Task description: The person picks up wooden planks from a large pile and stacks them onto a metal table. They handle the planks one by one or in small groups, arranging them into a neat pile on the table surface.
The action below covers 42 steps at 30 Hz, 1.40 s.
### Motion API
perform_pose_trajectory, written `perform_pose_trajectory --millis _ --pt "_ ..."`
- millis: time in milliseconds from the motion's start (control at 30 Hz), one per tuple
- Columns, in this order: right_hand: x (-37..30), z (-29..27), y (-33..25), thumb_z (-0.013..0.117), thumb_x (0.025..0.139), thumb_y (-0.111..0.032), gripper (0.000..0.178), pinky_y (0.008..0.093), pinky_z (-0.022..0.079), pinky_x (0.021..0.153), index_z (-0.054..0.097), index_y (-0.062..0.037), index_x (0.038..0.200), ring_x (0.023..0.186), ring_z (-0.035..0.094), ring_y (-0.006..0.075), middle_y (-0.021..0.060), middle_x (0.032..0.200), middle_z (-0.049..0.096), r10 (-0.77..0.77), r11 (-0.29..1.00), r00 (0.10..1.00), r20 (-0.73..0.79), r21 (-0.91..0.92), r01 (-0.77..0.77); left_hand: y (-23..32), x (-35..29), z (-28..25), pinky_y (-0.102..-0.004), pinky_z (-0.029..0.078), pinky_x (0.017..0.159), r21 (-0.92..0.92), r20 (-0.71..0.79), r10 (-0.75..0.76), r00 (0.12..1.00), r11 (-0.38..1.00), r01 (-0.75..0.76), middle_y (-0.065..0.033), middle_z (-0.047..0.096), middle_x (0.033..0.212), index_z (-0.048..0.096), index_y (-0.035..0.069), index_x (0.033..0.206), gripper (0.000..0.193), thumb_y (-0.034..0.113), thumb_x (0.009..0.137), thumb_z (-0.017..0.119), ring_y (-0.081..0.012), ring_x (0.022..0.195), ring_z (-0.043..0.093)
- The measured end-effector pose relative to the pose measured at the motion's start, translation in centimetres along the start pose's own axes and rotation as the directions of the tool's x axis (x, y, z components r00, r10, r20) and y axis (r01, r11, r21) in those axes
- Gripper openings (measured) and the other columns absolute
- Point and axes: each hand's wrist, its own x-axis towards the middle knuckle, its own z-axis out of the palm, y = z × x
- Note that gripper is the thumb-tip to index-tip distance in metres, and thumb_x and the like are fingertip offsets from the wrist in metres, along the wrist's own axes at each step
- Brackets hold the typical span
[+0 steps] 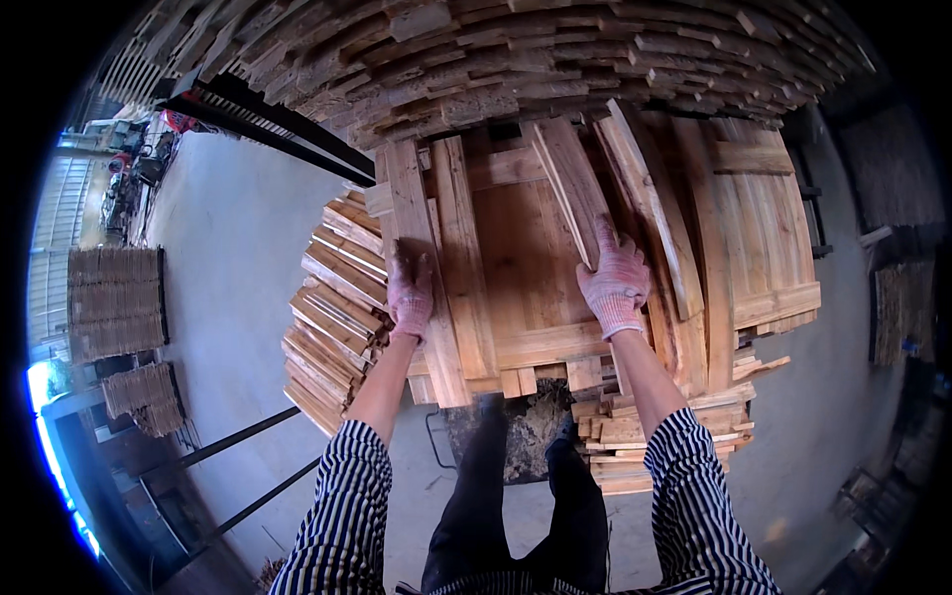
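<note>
Has two hands at work, both in pinkish knitted gloves, over at least four long, loose wooden boards. Lays the left hand along the left edge of a pale brown, straight, flat wooden board, at the left of the work; cannot tell any curl of these fingers beneath the wood. Grasps with the right hand the near end of a reddish-brown, thick-edged wooden board, slanting from far left to near right (paler along the edge than on the face).

Has both over one broad, brown wooden panel. Shows one narrower brown plank just right of the left-hand board, and one tilted, pale-edged plank right of the right hand. Has one pale, planked wooden panel farther right, one fanned pile of narrow wooden slats at left, and one low pile of wooden pieces at near right. Shows one large wall of stacked timber at the far side, and two striped sleeves at the near side.
</note>
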Motion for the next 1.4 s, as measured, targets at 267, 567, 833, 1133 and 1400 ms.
perform_pose_trajectory --millis 267,567,833,1133,1400 --pt "-5.1 3.8 -13.0 0.077 0.086 -0.042 0.085 0.0489 0.055 0.098 0.04 -0.0274 0.161 0.126 0.059 0.0413 0.0226 0.147 0.054 -0.107 0.964 0.991 -0.086 0.235 0.124 -2.0 -0.1 1.0 -0.0357 0.032 0.125 -0.17 0.008 0.014 1.0 0.985 -0.012 -0.0202 0.042 0.166 0.033 0.0 0.163 0.067 0.02 0.107 0.061 -0.0291 0.155 0.038" --pt "-6.7 5.1 -16.7 0.079 0.082 -0.053 0.098 0.0513 0.051 0.106 0.031 -0.0355 0.165 0.134 0.055 0.0429 0.024 0.153 0.049 -0.129 0.923 0.968 0.216 0.383 0.037 -3.6 -0.8 -5.6 -0.035 0.05 0.105 -0.061 0.131 -0.296 0.946 0.95 0.306 -0.0195 0.067 0.14 0.027 0.016 0.168 0.076 0.013 0.102 0.064 -0.0267 0.125 0.066" --pt "-4.3 8.2 -10.5 0.057 0.102 -0.055 0.073 0.0568 0.053 0.1 0.03 -0.035 0.166 0.131 0.058 0.0434 0.0279 0.158 0.044 -0.164 0.977 0.979 -0.122 0.116 0.178 -3.9 2.3 -4.2 -0.0351 0.055 0.083 -0.016 0.164 -0.243 0.956 0.968 0.249 -0.0108 0.077 0.104 0.036 0.019 0.165 0.079 0.025 0.097 0.075 -0.0202 0.093 0.071" --pt "-3.0 8.5 -17.7 0.056 0.102 -0.048 0.07 0.0555 0.055 0.096 0.033 -0.0302 0.165 0.127 0.058 0.0458 0.0288 0.154 0.045 -0.22 0.899 0.969 -0.112 0.363 0.246 -4.9 7.3 -8.7 -0.028 0.053 0.09 -0.194 0.228 -0.229 0.947 0.942 0.274 -0.0072 0.071 0.121 0.038 0.011 0.164 0.074 0.008 0.096 0.067 -0.0156 0.106 0.066" --pt "1.1 7.0 -8.6 0.068 0.095 -0.041 0.079 0.0541 0.059 0.088 0.033 -0.0268 0.164 0.115 0.066 0.0428 0.0237 0.16 0.042 -0.288 0.922 0.954 -0.079 0.247 0.299 2.9 -0.2 -4.3 -0.0544 0.038 0.117 0.538 0.396 0.102 0.912 0.78 -0.321 -0.0292 0.043 0.158 0.032 0.014 0.165 0.094 0.039 0.088 0.079 -0.0458 0.144 0.043"
